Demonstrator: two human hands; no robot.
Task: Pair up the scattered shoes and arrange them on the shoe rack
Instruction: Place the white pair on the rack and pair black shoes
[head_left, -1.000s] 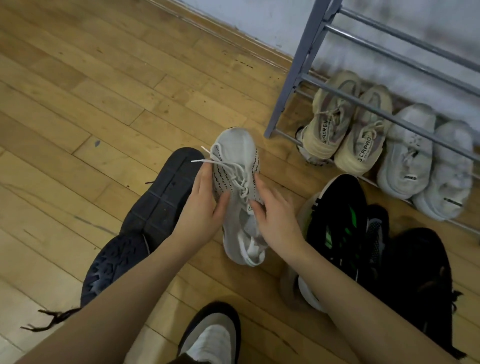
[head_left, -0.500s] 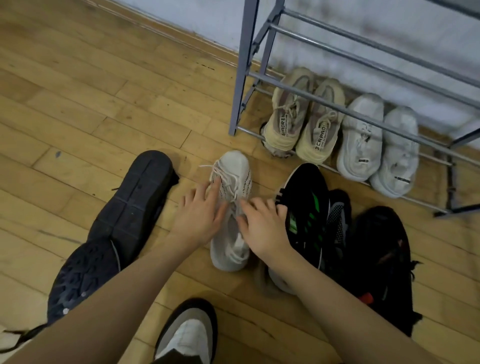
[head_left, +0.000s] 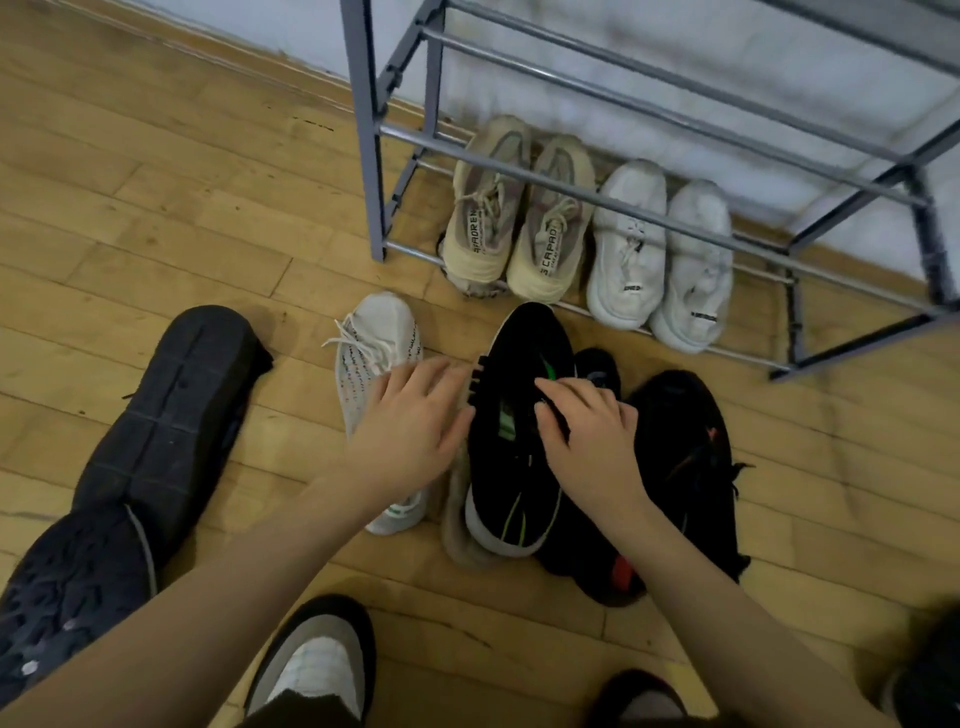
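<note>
A white knit sneaker (head_left: 371, 343) lies on the wooden floor, toe toward the grey metal shoe rack (head_left: 371, 156). My left hand (head_left: 415, 431) hovers open over its heel side, fingers spread, holding nothing. Right beside it lies a black sneaker with green stripes (head_left: 514, 415) on its side, sole edge up. My right hand (head_left: 592, 431) rests on this shoe's right edge with curled fingers. On the rack's bottom bars stand a beige pair (head_left: 519, 218) and a white pair (head_left: 660, 254).
Two dark shoes lie sole-up at the left (head_left: 171, 415). More black shoes (head_left: 680, 457) pile to the right of the green-striped one. My own feet in slippers (head_left: 317, 660) are at the bottom edge. The wall runs behind the rack.
Both hands let go of the white sneaker, which now lies on the floor. They shifted right toward the black green-striped shoe, and the view moved right.
</note>
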